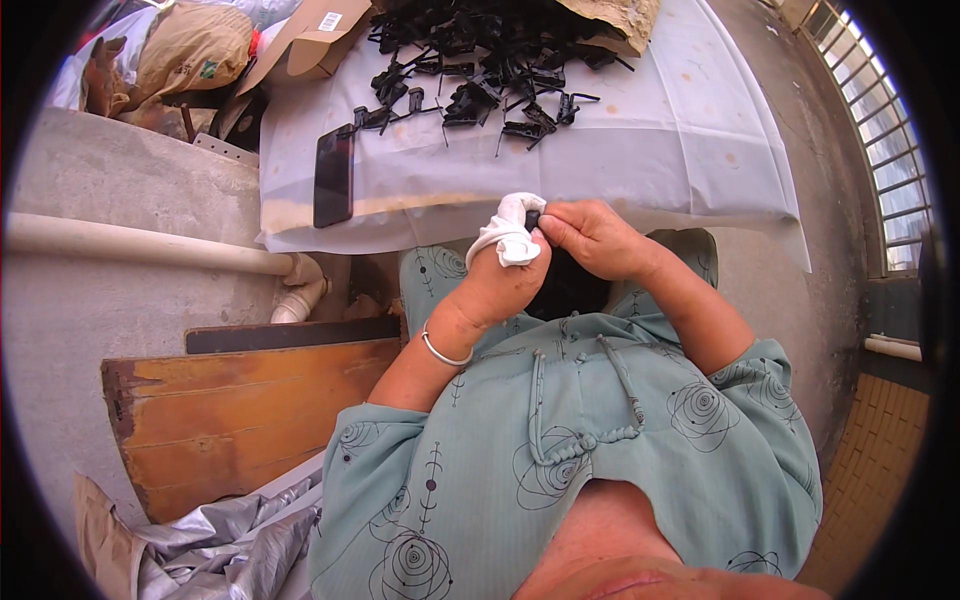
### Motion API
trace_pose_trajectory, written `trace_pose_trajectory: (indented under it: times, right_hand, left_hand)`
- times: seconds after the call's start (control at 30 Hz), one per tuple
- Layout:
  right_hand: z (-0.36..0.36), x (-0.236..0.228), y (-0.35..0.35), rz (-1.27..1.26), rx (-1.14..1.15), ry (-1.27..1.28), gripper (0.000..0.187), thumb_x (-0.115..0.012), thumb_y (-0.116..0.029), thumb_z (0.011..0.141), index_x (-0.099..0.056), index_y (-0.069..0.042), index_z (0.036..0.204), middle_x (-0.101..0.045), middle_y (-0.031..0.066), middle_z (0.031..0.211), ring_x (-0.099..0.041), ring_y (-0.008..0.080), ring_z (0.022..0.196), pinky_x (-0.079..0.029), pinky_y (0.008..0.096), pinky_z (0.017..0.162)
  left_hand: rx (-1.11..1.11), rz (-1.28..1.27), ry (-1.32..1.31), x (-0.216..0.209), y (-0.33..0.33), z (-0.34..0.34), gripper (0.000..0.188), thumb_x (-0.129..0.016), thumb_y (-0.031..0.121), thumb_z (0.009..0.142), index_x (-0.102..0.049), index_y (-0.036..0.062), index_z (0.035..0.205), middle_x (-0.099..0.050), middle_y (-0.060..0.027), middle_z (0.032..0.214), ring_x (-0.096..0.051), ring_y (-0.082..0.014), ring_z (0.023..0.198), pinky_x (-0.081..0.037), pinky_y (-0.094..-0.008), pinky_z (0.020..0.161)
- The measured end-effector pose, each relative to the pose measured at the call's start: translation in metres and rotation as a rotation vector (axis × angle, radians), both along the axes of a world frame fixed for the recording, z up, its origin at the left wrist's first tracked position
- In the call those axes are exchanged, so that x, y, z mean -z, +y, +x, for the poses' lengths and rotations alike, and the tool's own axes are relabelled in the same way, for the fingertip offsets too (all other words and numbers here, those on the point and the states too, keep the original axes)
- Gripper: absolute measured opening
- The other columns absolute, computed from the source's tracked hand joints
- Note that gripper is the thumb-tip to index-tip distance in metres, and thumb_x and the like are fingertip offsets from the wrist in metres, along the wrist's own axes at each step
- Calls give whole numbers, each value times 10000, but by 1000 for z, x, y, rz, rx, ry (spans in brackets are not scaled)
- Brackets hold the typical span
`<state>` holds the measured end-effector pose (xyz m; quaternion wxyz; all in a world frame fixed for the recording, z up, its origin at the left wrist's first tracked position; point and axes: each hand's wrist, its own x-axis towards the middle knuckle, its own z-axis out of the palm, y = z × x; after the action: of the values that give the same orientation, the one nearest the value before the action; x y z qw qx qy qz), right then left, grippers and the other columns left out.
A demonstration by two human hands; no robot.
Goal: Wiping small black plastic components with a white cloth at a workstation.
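Both hands meet in front of my chest, just short of the table's near edge. A white cloth wrap [512, 228] covers the index finger and upper part of my left hand [508, 282]. Between that wrapped finger and thumb sits a small black plastic part [533, 218], mostly hidden by the fingers. My right hand [600, 240] pinches the same part from the right, thumb and index finger pressed together. Beyond them on the table lies a loose pile of similar black plastic parts [480, 95] with thin protruding pieces.
White plastic sheeting [640, 170] drapes over the table. A dark phone [334, 175] lies at its left side. Cardboard [305, 45] and bags [195, 50] stand far left. A white pipe [150, 245], wooden board [260, 410] and silver sheeting [230, 545] are at my left; a barred window [875, 120] is right.
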<state>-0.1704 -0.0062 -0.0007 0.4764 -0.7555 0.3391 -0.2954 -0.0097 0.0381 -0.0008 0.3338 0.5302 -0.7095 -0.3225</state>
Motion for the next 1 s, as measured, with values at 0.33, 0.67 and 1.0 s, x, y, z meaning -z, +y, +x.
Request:
trace_pose_trajectory:
  times: [0.33,0.67,1.0]
  right_hand:
    - [-25,22,-96,-616,410,462,139,-555,-144,835,-549,-42,930,-603,137,785,-586,316,707,-462,392,608]
    - [-15,-6,-20,-1011,113,206,177,-630,-45,741,-571,-75,905,-458,30,626,-459,151,505,-377,282,472]
    - [-9,-24,-6,250,191,-191,189,-547,-208,900,-503,-53,801,-396,-61,665,-321,18,590,-293,177,509]
  left_hand:
    - [-17,-356,-64,0,-26,4,238,-592,137,792,-589,1,987,-599,-188,975,-569,-353,889,-454,-388,790]
    - [-103,71,190,-19,-45,-7,301,-570,118,831,-492,-37,1077,-602,-155,884,-598,-266,765,-473,-338,676]
    - [70,255,532,-32,-17,-6,281,-540,48,838,-506,-26,1107,-573,-31,816,-539,-66,614,-444,-203,520]
